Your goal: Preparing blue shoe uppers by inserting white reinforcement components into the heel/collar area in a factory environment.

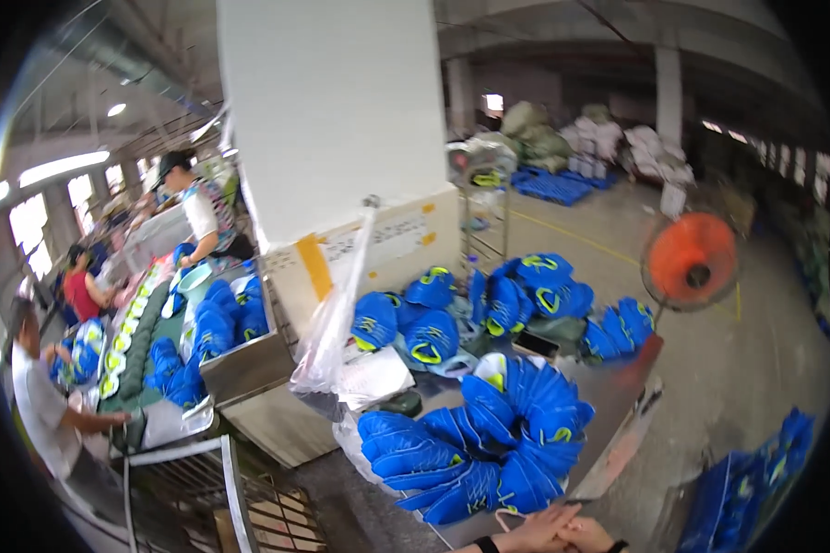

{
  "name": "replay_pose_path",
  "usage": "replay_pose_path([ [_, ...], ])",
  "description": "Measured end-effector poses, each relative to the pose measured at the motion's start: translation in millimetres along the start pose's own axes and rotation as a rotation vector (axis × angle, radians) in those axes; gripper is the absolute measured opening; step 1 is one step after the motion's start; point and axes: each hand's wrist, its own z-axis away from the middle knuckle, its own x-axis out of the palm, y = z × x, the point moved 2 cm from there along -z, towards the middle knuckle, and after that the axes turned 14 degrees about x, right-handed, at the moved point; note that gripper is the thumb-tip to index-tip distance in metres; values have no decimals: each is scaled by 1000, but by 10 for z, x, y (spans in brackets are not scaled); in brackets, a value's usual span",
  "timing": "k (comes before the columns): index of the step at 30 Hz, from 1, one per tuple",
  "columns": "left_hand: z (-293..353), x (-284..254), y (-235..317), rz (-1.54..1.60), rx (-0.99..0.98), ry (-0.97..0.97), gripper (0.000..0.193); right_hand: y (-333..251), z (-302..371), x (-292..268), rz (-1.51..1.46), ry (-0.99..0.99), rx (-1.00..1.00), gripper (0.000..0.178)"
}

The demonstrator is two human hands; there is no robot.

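My left hand [537,529] and my right hand [585,534] meet at the lower edge, just in front of the work table [609,405]. The left fingers are stretched out and lie against the right hand. Most of the right fingers are hidden or too small to make out. No item shows between the hands. Right beyond them, blue shoe uppers [475,493] with yellow-green trim stand packed in a curved row on the table. More blue uppers [433,336] lie in heaps farther back. A dark phone [535,345] rests between the heaps and the curved row.
An orange fan [692,262] stands right of the table. A white pillar [337,111] rises behind it, with a plastic bag [327,359] hanging nearby. Metal rack [226,488] at lower left. Co-workers [207,217] work along a conveyor [148,332]. More blue uppers [756,488] lie lower right.
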Motion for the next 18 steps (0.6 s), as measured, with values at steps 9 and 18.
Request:
replay_pose_path([
  [9,-64,-619,-1136,490,-495,-559,80,475,107,-640,89,205,491,21],
  [18,139,-209,-906,358,-384,-571,78,1573,-366,-1819,-145,-132,718,36],
])
